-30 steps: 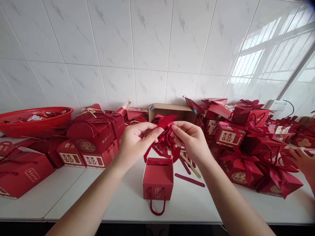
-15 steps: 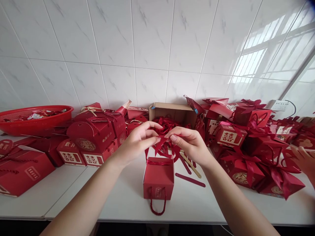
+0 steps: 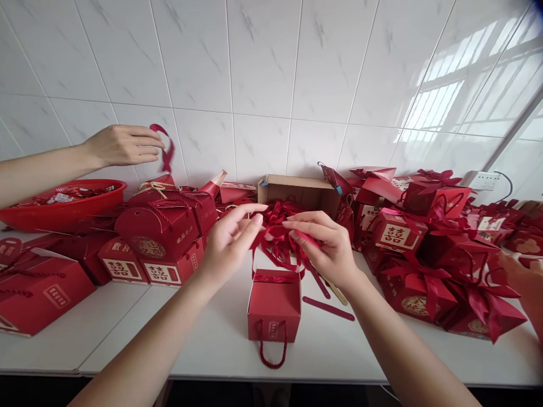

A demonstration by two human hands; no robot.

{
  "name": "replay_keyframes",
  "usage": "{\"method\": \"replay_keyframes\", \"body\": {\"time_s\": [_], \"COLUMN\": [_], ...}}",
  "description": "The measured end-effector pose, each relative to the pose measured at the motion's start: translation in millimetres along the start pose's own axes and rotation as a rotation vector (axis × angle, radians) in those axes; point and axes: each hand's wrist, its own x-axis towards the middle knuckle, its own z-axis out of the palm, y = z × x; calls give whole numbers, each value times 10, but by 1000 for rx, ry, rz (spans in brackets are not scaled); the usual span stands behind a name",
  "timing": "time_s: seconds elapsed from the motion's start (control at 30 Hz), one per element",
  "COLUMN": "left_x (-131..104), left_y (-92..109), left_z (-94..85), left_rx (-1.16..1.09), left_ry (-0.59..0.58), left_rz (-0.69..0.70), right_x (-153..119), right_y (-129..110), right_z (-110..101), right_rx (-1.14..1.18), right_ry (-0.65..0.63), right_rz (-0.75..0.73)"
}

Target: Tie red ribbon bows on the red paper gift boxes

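A red ribbon is stretched between my two hands, above the small red gift box. My right hand pinches it with thumb and fingertips. At its other end my left hand has the ribbon at its fingers, partly hidden behind the thumb. Below them the red gift box stands on the white table, its twisted red cord handle hanging toward me. A strip of ribbon crosses the top of this box, and thin strands rise from its sides toward my hands.
Behind my hands, red ribbons spill from a cardboard box. Flat red strips lie to the right. Stacked red boxes flank both sides. Another person's hand holds a ribbon above the red basket; another hand is at far right.
My hands have moved slightly apart, and more of the ribbon shows between them. Another person's hand with a ribbon has come in from the left. The gift box has stayed put.
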Motion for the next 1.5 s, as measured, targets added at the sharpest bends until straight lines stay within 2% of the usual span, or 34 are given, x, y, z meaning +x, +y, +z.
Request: {"method": "replay_keyframes", "body": {"time_s": [0.1, 0.2, 0.27, 0.33, 0.4, 0.47, 0.53, 0.63, 0.7, 0.8, 0.87, 0.9, 0.97, 1.03, 1.13, 1.3, 1.5], "left_x": [-82, -212, -361, -557, -767, -946, -1060, -1095, -1048, -948, -892, -871, -836, -808, -777, -779, -822], "left_y": [-105, -272, -428, -619, -828, -1018, -1152, -1210, -1163, -1028, -925, -876, -790, -724, -667, -649, -680], "left_z": [-99, -313, -474, -620, -743, -848, -932, -991, -967, -827, -671, -579, -379, -183, 35, 141, 171], "left_rx": [344, 555, 691, 788, 833, 875, 906, 934, 969, 1016, 899, 789, 538, 349, 237, 223, 221], "left_ry": [215, 284, 255, 155, 30, -44, -63, -62, -73, -19, 8, -3, -71, -141, -198, -222, -212], "left_rz": [260, 336, 311, 263, 213, 153, 110, 108, 131, 172, 152, 112, 0, -101, -133, -121, -170], "right_x": [-114, -384, -658, -970, -1268, -1506, -1661, -1743, -1717, -1579, -1439, -1363, -1216, -1094, -962, -807, -779], "right_y": [-48, -18, 56, 151, 235, 288, 312, 329, 348, 356, 314, 276, 176, 80, 13, 56, 27], "right_z": [-53, -217, -350, -467, -554, -616, -662, -700, -698, -633, -543, -485, -348, -198, -3, 138, 150], "right_rx": [-22, -188, -316, -390, -426, -449, -461, -470, -505, -602, -593, -533, -326, -131, -35, 25, 53], "right_ry": [198, 160, 58, -100, -202, -220, -220, -246, -222, -78, 19, 27, -69, -250, -432, -559, -546], "right_rz": [194, 343, 441, 532, 611, 683, 735, 762, 743, 657, 581, 555, 532, 514, 443, 409, 425]}}
